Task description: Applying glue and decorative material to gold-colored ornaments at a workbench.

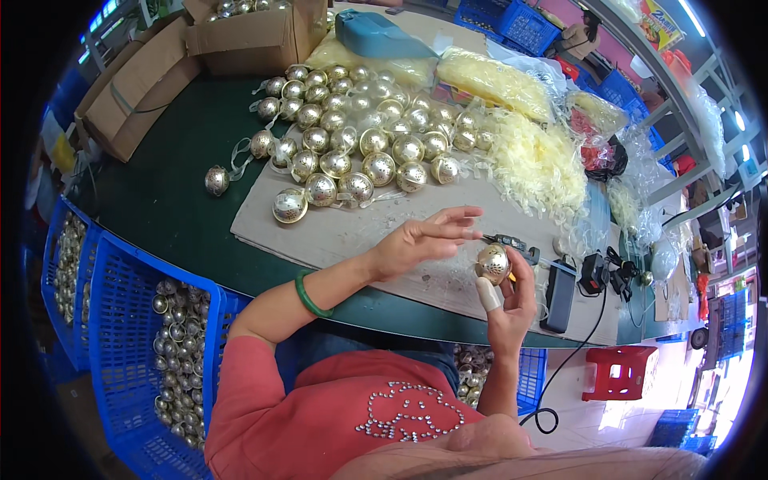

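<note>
My right hand (513, 304) grips a gold, patterned bauble (493, 263) between its fingers and a thumb wrapped in a white finger cover. Left of it, my left hand (433, 239) is raised with fingers stretched out, and nothing shows in it. A green bangle (306, 294) circles that wrist. Just beyond the bauble is a dark tool like a glue gun (510, 242), partly hidden by my right fingers. Many similar gold baubles (378, 167) with clear ribbon loops cover the cardboard sheet (276, 223) farther away. Pale yellow ribbon pieces (538, 162) lie heaped to their right.
Blue crates (108, 352) of baubles stand at the table's left. Open cardboard boxes (132, 100) and a blue jug (380, 34) occupy the far side. A black power box (559, 296) with a trailing cable lies at the right. A red stool (618, 374) stands on the floor.
</note>
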Available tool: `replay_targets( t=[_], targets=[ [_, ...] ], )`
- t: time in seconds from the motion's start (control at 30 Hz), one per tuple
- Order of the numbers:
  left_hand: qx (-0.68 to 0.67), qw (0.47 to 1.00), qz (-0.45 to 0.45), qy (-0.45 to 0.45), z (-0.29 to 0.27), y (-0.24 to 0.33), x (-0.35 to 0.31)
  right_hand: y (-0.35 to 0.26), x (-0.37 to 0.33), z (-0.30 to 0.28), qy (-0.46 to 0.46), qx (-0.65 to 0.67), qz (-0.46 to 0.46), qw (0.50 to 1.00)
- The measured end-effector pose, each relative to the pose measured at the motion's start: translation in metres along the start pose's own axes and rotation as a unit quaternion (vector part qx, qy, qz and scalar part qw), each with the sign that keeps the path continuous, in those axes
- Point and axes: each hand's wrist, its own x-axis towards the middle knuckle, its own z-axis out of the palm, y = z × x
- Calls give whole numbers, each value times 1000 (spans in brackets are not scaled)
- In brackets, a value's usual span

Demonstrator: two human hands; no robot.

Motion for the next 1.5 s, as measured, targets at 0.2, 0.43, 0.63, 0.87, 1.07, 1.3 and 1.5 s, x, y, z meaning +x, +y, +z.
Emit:
replay_targets(
  t=[0.2, 0.43, 0.63, 0.87, 1.07, 1.3, 1.5],
  targets=[
    [383, 912, 138, -53, 7, 4, 2, 8, 5, -19, 32, -17, 48, 998],
    [457, 876, 152, 23, 14, -6, 1, 65, 12, -36, 118, -523, 21, 844],
    [472, 868, 131, 76, 14, -5, 0, 42, 0, -35, 160, -396, -29, 904],
    [483, 864, 120, 79, 14, -3, -1, 3, -20, -16, 117, -312, -65, 941],
    [472, 872, 103, 83, 15, -2, 0, 8, -22, -15, 118, -324, -90, 934],
    [511, 849, 110, 81, 16, -2, -2, 45, 0, -40, 125, -317, -45, 939],
    [531, 837, 134, 17, 19, -11, -7, 41, 65, -38, 102, -459, -119, 875]
  ],
)
